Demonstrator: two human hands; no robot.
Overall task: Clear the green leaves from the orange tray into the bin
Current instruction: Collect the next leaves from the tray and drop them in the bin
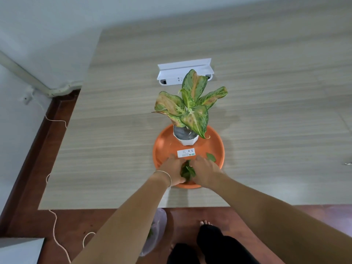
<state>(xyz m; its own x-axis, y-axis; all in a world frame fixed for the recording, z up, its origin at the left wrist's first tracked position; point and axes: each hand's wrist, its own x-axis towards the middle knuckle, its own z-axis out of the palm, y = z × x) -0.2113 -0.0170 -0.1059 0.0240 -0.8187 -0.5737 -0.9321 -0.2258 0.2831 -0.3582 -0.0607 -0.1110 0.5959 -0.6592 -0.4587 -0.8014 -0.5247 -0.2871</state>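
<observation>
A round orange tray (163, 141) sits on the table near its front edge. A small heap of green leaves (187, 171) lies at the tray's near side. My left hand (174, 169) and my right hand (204, 169) press in on the heap from either side, fingers curled around it. One loose green leaf (211, 157) lies apart on the tray, just right of my right hand. Under the table edge stands the bin (157, 231), lined with a clear bag holding some green leaves and partly hidden by my left forearm.
A white pot (187, 141) with a green and orange potted plant (192, 105) stands on the tray's far half, a white label (186, 153) before it. A white socket box (185, 72) is behind. A cord (55, 223) trails on the floor. My feet (205, 223) are below.
</observation>
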